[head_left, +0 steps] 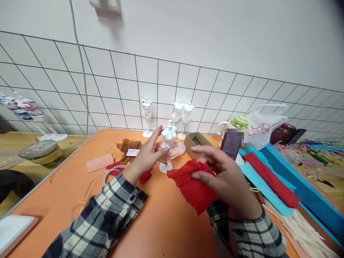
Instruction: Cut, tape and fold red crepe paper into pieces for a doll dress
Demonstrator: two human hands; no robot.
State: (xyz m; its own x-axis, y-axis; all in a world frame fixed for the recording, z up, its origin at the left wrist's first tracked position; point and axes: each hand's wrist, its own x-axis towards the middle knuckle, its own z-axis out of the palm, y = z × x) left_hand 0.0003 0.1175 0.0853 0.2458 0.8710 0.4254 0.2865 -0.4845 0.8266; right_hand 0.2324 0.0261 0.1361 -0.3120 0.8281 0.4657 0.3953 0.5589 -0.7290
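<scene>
Between my thumb and fingers, my right hand (pixel 220 172) pinches a sheet of red crepe paper (pixel 195 184), its edges wavy and creased. My left hand (pixel 146 154) is open beside a small white mannequin (pixel 169 134), thumb and index finger apart. Whether the thumb touches the mannequin cannot be made out. Ruffled pale pink crepe paper (pixel 173 152) surrounds the mannequin's lower body like a skirt, above a round white base (pixel 165 167). Behind my left wrist lie crumpled brown crepe paper (pixel 127 147) and a small white box (pixel 132 153).
Several white mannequins (pixel 146 107) stand at the back near the wire grid. An open cardboard box (pixel 202 140) and a phone (pixel 230 143) sit right of centre. Red, blue and cream paper strips (pixel 274 179) cover the right side. A pink strip (pixel 100 163) lies left.
</scene>
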